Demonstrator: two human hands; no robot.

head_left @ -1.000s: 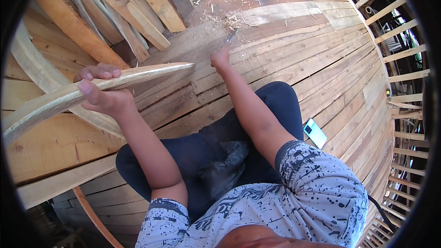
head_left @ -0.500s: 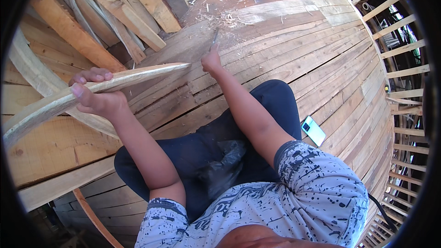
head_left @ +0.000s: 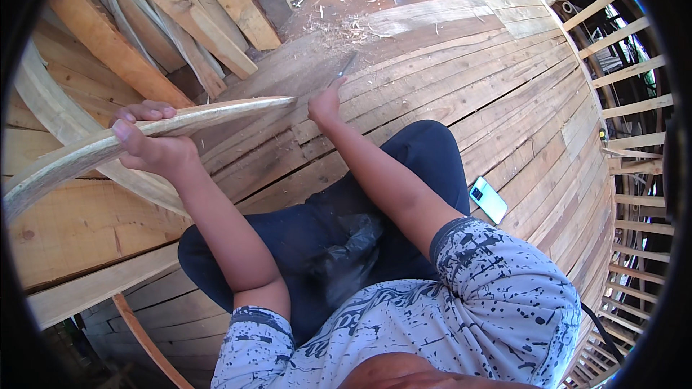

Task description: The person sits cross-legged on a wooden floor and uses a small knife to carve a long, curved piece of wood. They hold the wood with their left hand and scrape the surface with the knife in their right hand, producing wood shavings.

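Stick (head_left: pixel 144 130), pale, long, curved, tapering to a thin tip

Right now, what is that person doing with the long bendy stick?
A person sits on a floor of wooden planks. The left hand grips a long curved strip of pale wood. The right hand holds a thin tool close to the strip's pointed end; I cannot tell what kind. Wood shavings lie scattered ahead, stacked boards lean at the left, and a phone lies beside the leg.

Head-worn fisheye, steeply downward, close overhead.
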